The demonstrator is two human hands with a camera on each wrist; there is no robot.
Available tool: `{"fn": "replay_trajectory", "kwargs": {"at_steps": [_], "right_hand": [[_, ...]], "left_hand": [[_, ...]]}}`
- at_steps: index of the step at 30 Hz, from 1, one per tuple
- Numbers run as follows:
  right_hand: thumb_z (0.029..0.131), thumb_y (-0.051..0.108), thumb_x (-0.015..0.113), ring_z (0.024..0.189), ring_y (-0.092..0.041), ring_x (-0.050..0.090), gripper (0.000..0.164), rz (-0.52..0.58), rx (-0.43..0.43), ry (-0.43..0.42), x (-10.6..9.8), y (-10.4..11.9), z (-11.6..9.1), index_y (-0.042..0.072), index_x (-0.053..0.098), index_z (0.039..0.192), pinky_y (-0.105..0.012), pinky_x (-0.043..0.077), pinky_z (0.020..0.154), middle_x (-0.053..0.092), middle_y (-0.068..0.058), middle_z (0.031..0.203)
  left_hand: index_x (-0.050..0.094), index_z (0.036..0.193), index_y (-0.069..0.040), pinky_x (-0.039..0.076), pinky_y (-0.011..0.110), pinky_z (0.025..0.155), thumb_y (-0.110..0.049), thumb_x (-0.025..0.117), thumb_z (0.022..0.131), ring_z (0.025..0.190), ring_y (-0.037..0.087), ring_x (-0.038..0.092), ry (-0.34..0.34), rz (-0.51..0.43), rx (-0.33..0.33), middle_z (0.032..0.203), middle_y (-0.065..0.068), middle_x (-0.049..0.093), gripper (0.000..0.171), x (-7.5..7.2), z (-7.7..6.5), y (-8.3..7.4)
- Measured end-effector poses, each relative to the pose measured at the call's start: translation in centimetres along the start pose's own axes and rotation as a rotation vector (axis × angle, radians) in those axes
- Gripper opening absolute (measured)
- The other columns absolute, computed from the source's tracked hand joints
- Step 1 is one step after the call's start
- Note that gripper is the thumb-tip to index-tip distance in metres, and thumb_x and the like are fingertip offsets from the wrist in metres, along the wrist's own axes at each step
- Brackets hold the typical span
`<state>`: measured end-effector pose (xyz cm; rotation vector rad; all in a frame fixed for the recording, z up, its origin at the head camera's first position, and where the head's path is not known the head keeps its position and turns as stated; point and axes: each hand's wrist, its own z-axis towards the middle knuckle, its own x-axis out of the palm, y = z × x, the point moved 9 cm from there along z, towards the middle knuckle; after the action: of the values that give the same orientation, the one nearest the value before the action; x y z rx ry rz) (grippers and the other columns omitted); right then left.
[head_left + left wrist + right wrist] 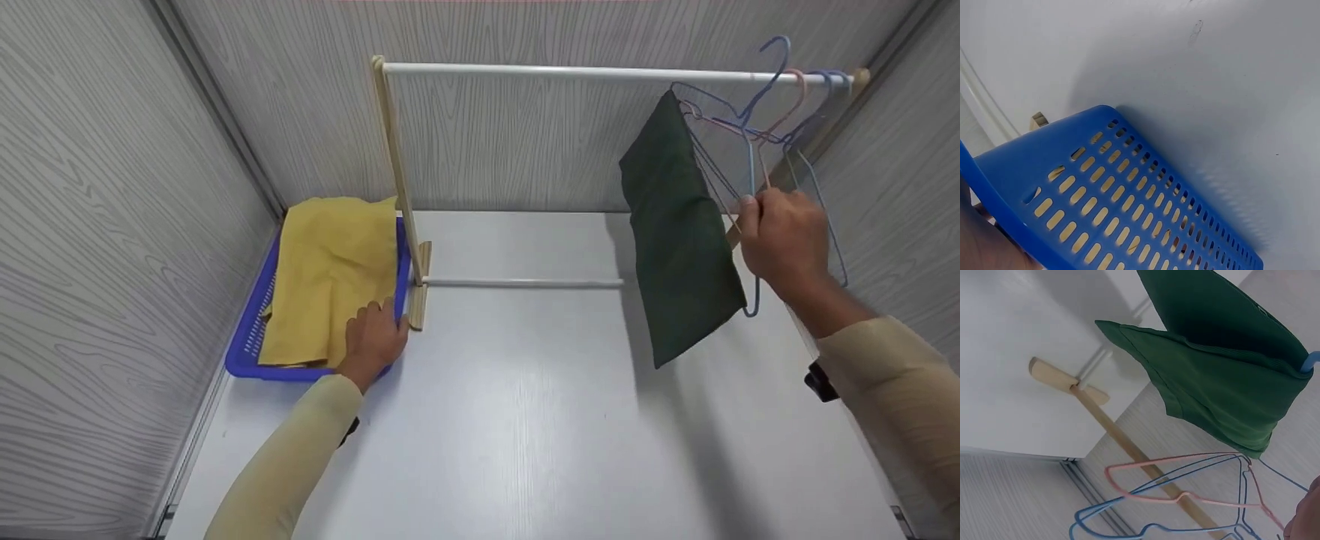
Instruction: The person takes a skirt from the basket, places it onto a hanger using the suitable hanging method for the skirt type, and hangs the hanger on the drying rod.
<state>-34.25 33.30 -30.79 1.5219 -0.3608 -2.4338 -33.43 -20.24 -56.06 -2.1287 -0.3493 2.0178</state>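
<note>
My right hand grips a blue wire hanger near the right end of the rail. A dark green cloth is folded over this hanger and hangs down; the right wrist view shows the green cloth with its two layers apart. The hanger's hook stands at the rail's height; whether it bears on the rail I cannot tell. At the left, my left hand rests at the right side of a blue basket, its fingers on a yellow cloth. Some of its fingers are hidden.
A white rail runs between wooden posts, with a lower white bar near the table. Pink and blue hangers hang at the rail's right end, close to the right hand. Grey wood-grained panels enclose the white table.
</note>
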Motion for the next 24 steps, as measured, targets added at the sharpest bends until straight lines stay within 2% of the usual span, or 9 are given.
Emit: {"fn": "replay_trajectory", "kwargs": {"at_steps": [5,12,18,24], "right_hand": [[0.106,0.031,0.031,0.085,-0.041,0.045,0.047,-0.052,0.012,0.027,0.1,-2.1,0.7,-0.007,0.057,0.097,-0.054,0.034,0.076,0.053,-0.026,0.087],[0.106,0.029,0.03,0.08,-0.043,0.043,0.047,-0.157,-0.01,0.071,0.5,-4.6,0.1,-0.008,0.052,0.086,-0.057,0.033,0.075,0.051,-0.027,0.081],[0.104,0.025,0.034,0.075,-0.042,0.044,0.046,-0.141,-0.056,0.011,0.4,-4.7,-0.1,-0.007,0.052,0.077,-0.059,0.035,0.075,0.05,-0.026,0.071],[0.104,0.026,0.034,0.076,-0.043,0.044,0.046,-0.147,-0.055,0.005,0.9,-4.4,-0.2,-0.009,0.055,0.083,-0.062,0.037,0.076,0.052,-0.028,0.075]], "left_hand": [[0.045,0.143,0.0,0.045,0.055,0.092,-0.039,0.042,0.104,0.109,0.039,0.057,-0.003,-0.003,-0.006,0.12,0.023,0.059,0.055,0.2,0.0,-0.3],[0.046,0.143,-0.001,0.046,0.054,0.091,-0.041,0.042,0.104,0.11,0.039,0.058,-0.021,-0.013,0.006,0.121,0.023,0.06,0.057,0.3,0.1,-1.1],[0.054,0.131,0.002,0.047,0.054,0.085,-0.037,0.043,0.102,0.103,0.039,0.061,-0.066,-0.036,0.021,0.112,0.022,0.062,0.049,-0.2,0.0,-1.1],[0.058,0.115,0.004,0.047,0.053,0.079,-0.03,0.043,0.101,0.095,0.04,0.061,-0.141,-0.024,0.052,0.104,0.022,0.063,0.04,-1.2,-0.3,-0.4]]}}
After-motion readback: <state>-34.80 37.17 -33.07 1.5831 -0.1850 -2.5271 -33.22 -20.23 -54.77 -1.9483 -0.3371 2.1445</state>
